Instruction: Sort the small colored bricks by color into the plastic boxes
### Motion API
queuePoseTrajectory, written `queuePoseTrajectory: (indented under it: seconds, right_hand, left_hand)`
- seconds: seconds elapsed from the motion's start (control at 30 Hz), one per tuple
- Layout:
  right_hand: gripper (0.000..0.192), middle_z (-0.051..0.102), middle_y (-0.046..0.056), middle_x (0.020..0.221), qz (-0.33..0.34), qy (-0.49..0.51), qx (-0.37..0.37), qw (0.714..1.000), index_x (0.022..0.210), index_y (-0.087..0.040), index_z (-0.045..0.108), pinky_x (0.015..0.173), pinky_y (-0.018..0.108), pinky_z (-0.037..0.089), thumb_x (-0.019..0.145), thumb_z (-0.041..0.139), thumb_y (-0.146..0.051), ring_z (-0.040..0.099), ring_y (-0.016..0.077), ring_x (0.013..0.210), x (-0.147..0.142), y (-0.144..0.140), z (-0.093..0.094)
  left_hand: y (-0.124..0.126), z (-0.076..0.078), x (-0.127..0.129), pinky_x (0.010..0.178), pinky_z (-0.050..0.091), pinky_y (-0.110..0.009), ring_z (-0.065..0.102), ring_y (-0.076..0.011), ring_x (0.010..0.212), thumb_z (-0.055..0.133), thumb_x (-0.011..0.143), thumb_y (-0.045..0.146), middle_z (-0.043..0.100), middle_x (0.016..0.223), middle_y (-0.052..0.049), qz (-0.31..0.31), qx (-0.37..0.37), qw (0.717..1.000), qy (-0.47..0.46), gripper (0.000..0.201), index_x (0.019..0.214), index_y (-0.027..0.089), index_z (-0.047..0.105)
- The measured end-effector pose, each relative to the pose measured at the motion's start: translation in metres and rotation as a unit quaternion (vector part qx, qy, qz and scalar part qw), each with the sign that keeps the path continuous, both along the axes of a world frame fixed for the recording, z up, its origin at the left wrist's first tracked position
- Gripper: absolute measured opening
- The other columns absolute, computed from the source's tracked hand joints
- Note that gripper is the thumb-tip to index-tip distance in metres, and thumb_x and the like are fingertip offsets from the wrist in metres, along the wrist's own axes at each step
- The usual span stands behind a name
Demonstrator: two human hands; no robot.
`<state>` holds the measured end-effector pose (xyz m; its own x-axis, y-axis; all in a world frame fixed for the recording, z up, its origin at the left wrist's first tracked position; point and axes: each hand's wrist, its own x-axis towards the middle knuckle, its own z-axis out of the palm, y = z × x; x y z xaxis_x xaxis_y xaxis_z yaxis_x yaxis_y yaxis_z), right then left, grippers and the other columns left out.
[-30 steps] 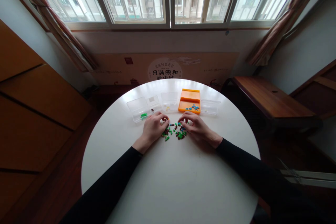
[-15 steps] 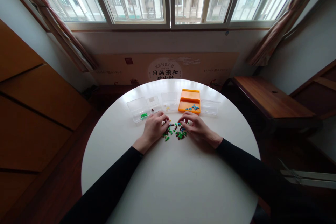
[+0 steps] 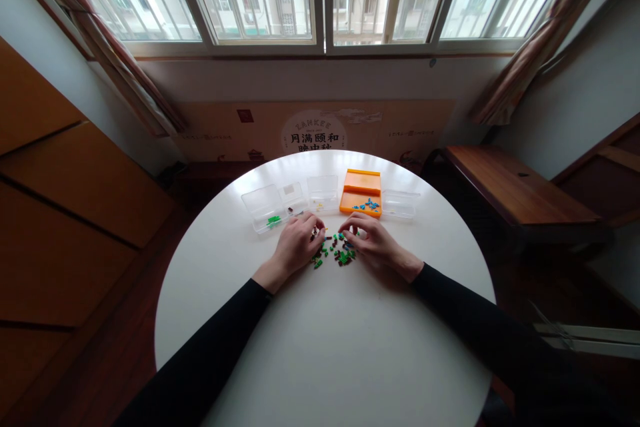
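Head view: left hand [image 3: 295, 245] and right hand [image 3: 373, 245] are rested beside small bricks [image 3: 334, 251] on the tabletop [image 3: 330, 340]. Fingers are curled; any grip cannot be told.

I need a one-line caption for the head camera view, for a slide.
Left hand and right hand pick among small coloured pieces on a round white table, before the orange tray.

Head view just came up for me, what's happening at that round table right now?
A person in black sleeves has both hands at a small pile of coloured pieces on the white round table. The left hand and right hand rest on either side of the pile, fingertips in it; whether either pinches a piece is too small to tell. Behind the pile stand clear boxes, one with green pieces, and an orange box holding blue pieces.
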<state>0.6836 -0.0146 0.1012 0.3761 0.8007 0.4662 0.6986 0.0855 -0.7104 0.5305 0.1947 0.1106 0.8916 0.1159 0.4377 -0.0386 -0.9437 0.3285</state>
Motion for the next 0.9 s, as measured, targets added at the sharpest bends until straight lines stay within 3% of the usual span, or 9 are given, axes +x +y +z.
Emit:
queuePoseTrajectory:
  seconds: [0.13, 0.4, 0.57, 0.7, 0.9]
  right_hand:
    - [0.013, 0.073, 0.005, 0.097, 0.001, -0.002, -0.002, 1.000, 0.101, -0.023, 0.079, 0.084, 0.036, 0.054, 0.104, 0.067, -0.021, 0.067, 0.0217, 0.091, -0.0003, -0.0002, 0.0013]
    - [0.012, 0.072, 0.004, 0.097, 0.005, -0.001, 0.002, 1.000, 0.101, -0.023, 0.079, 0.085, 0.035, 0.053, 0.103, 0.068, -0.019, 0.067, 0.0210, 0.091, 0.0000, -0.0003, 0.0005]
    - [0.010, 0.072, 0.004, 0.097, 0.000, -0.002, 0.007, 1.000, 0.103, -0.022, 0.079, 0.084, 0.034, 0.053, 0.104, 0.069, -0.020, 0.067, 0.0207, 0.092, 0.0000, -0.0003, 0.0001]
    - [0.009, 0.073, 0.004, 0.097, -0.002, -0.001, 0.006, 1.000, 0.107, -0.023, 0.079, 0.080, 0.033, 0.054, 0.105, 0.071, -0.026, 0.067, 0.0202, 0.089, -0.0014, -0.0002, 0.0012]
    - [0.013, 0.074, 0.005, 0.096, 0.013, 0.000, 0.014, 1.000, 0.100, -0.024, 0.078, 0.083, 0.035, 0.055, 0.108, 0.073, -0.033, 0.069, 0.0215, 0.092, -0.0035, -0.0009, 0.0033]
  left_hand:
    - [-0.0018, 0.0021, -0.0006, 0.096, 0.049, -0.040, 0.072, -0.0232, 0.093, 0.060, 0.107, 0.026, 0.078, 0.107, -0.005, -0.001, 0.007, 1.000, -0.012, 0.009, 0.102, 0.022, 0.067]
    - [-0.0057, 0.0053, -0.0028, 0.093, 0.049, -0.039, 0.068, -0.0200, 0.075, 0.064, 0.106, 0.026, 0.075, 0.083, 0.000, 0.002, 0.004, 0.999, -0.032, 0.010, 0.099, 0.023, 0.070]
    - [-0.0059, 0.0053, -0.0029, 0.092, 0.050, -0.038, 0.070, -0.0192, 0.078, 0.068, 0.103, 0.025, 0.076, 0.085, 0.000, -0.012, -0.018, 0.999, -0.047, 0.007, 0.098, 0.024, 0.073]
    - [-0.0080, 0.0059, -0.0023, 0.091, 0.051, -0.038, 0.071, -0.0192, 0.078, 0.069, 0.107, 0.034, 0.078, 0.084, 0.000, -0.042, -0.038, 0.997, -0.047, 0.014, 0.098, 0.025, 0.075]
    - [-0.0103, 0.0071, -0.0022, 0.094, 0.051, -0.039, 0.073, -0.0184, 0.078, 0.067, 0.109, 0.040, 0.083, 0.092, -0.001, -0.067, -0.036, 0.996, -0.046, 0.018, 0.099, 0.026, 0.074]
